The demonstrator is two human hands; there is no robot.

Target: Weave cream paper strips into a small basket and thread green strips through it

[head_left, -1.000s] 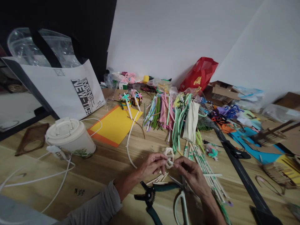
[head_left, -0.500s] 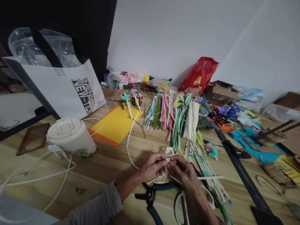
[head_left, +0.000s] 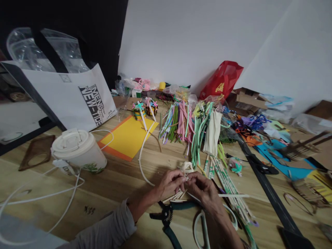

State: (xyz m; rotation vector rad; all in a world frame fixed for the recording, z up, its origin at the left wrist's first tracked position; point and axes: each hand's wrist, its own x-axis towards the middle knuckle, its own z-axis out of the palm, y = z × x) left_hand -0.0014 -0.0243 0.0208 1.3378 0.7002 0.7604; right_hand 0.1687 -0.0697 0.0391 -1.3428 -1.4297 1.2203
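Note:
My left hand (head_left: 169,183) and my right hand (head_left: 203,190) meet low in the middle of the wooden table (head_left: 116,180). Both pinch a small cream twisted pipe-cleaner piece (head_left: 186,168), whose looped top shows just above my fingers. A long white pipe cleaner (head_left: 141,152) curves away from my left hand toward the yellow sheet. Under my hands lie a few short wooden sticks (head_left: 175,197), green-handled pliers (head_left: 168,214) and white-handled scissors (head_left: 201,226).
A lidded paper cup (head_left: 77,152) and white cable stand at left, with a white tote bag (head_left: 70,97) behind. A yellow sheet (head_left: 128,136), bundles of coloured pipe cleaners (head_left: 181,122), paper-wrapped sticks (head_left: 227,186), a red bag (head_left: 220,81) and cardboard clutter fill the middle and right.
My right hand has moved left, closer to my left hand, and the cream piece has sunk further into my fingers. The view has tilted slightly.

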